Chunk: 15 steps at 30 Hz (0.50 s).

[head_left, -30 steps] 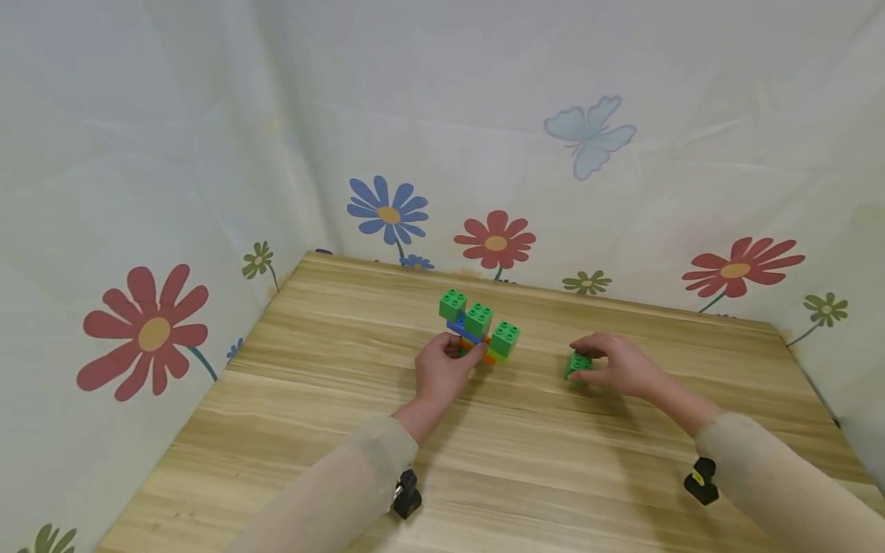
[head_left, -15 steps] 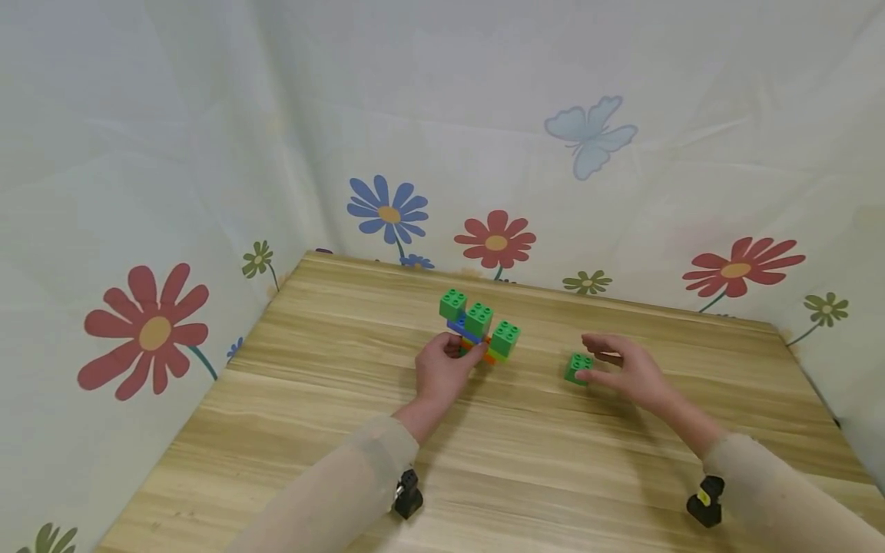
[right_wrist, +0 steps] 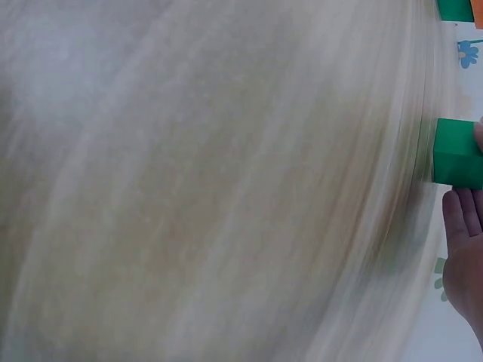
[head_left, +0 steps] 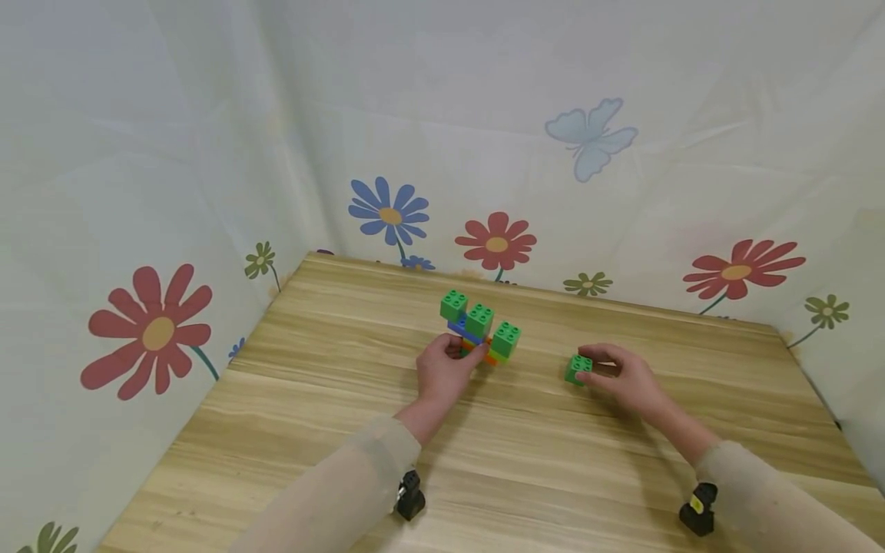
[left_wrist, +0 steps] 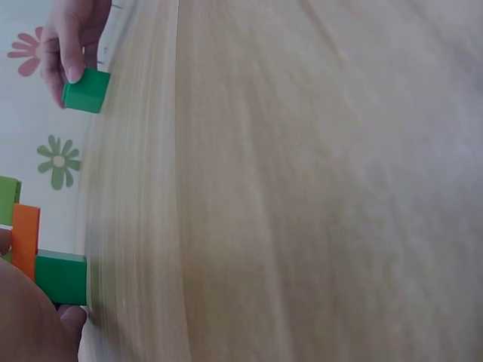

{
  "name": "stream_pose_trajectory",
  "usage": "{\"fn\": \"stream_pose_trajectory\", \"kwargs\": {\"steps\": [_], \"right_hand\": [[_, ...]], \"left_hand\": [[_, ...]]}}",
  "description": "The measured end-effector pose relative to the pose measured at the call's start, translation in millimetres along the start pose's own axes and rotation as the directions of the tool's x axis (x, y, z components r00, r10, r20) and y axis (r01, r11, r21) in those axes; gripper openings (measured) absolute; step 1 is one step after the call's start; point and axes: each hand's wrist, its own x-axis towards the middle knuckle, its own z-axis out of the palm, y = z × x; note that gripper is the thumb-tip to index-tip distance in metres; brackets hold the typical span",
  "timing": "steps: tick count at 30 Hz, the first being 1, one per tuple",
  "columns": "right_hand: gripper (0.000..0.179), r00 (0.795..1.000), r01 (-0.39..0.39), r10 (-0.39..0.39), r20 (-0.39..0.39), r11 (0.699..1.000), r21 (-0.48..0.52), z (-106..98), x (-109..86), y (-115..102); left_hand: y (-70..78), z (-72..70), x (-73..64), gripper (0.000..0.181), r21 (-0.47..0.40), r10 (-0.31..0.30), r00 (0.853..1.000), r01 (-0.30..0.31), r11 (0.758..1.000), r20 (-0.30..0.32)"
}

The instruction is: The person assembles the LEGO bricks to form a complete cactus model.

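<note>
In the head view my left hand [head_left: 442, 370] grips the lower part of a small toy-brick build. Three green bricks with studs stand on top, the middle one [head_left: 478, 319] above a blue brick [head_left: 462, 330]. Lower down, an orange brick [left_wrist: 26, 240] and a dark green bottom brick [left_wrist: 62, 277] show in the left wrist view; fingers hide part of the build. To the right, my right hand [head_left: 629, 382] has its thumb and fingers around a single green brick [head_left: 578, 369], which sits low at the table. The right wrist view shows that green brick [right_wrist: 457, 153] between thumb and fingers.
Both hands work over a wood-grain table [head_left: 525, 461]. Behind and beside it hangs a pale cloth [head_left: 442, 92] printed with flowers and a butterfly. Black wrist devices, the left one [head_left: 411, 495] and the right one [head_left: 698, 509], hang under the sleeves.
My right hand's fingers spread away from the single green brick half a second ago and have now come back in around it. The left hand and the build have stayed in place.
</note>
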Motion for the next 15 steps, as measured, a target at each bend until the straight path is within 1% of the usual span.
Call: {"fn": "stream_pose_trajectory", "kwargs": {"steps": [5, 12, 15], "right_hand": [[0.047, 1.0, -0.024, 0.024, -0.01, 0.999, -0.024, 1.8, 0.6, 1.6], [0.044, 0.999, -0.023, 0.022, -0.05, 0.999, -0.037, 3.9, 3.9, 1.2], [0.043, 0.997, -0.016, 0.011, -0.077, 0.997, -0.072, 3.0, 8.1, -2.3]], "left_hand": [[0.2, -0.5, -0.3, 0.031, -0.001, -0.002, 1.0, 0.002, 1.0, 0.003], [-1.3, 0.7, 0.0, 0.032, -0.001, 0.006, 1.0, -0.006, 1.0, -0.004], [-2.1, 1.6, 0.3, 0.032, -0.008, 0.011, 1.0, -0.011, 1.0, -0.01]]}}
